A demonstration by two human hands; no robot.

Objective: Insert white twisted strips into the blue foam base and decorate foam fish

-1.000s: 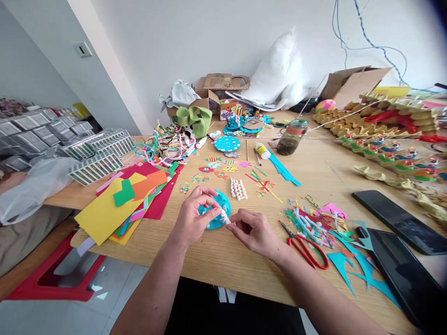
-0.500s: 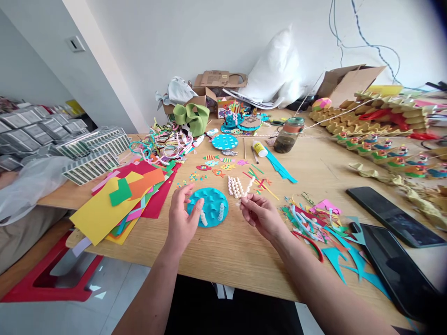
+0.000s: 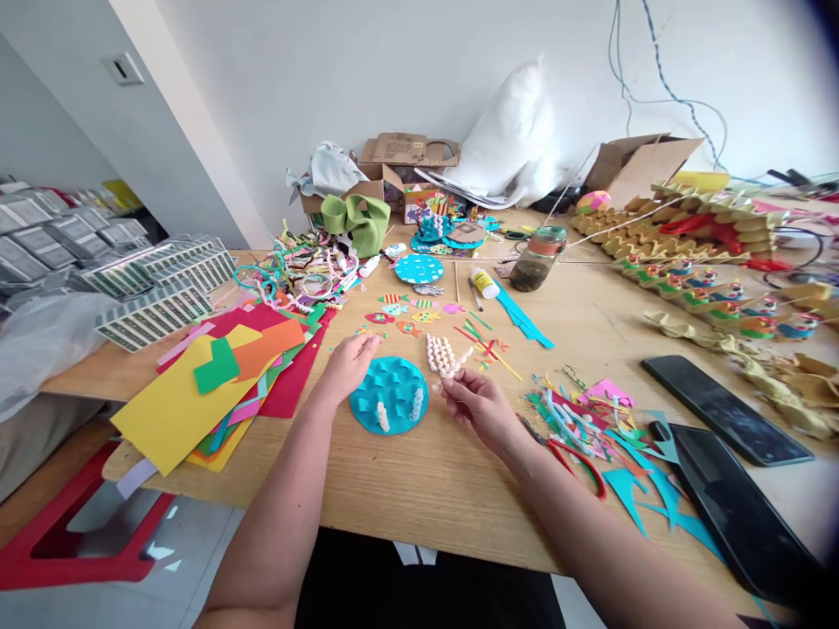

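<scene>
A round blue disc (image 3: 388, 384) with raised blue tabs lies on the table, and two white twisted strips (image 3: 383, 417) stand up from its near part. Above its upper left edge is my left hand (image 3: 349, 360), fingers drawn together beside small coloured paper bits (image 3: 370, 332); whatever is between the fingertips is hidden. To the right of the disc, my right hand (image 3: 481, 404) pinches one end of a white twisted strip (image 3: 463, 359). Several similar white strips (image 3: 440, 354) lie in a row just beyond those fingers.
Decorated paper fish (image 3: 410, 328) lie behind the disc. Coloured sheets (image 3: 167, 397) are piled at left. Red-handled scissors (image 3: 580, 467) and paper scraps (image 3: 590, 411) sit at right, near two phones (image 3: 727, 409). A glue bottle (image 3: 485, 283) and a glass jar (image 3: 538, 259) stand farther back.
My left hand has moved up and away from the disc's left side, its spread fingers drawing together. My right hand keeps the white strip, which has tilted lower. The view has shifted slightly.
</scene>
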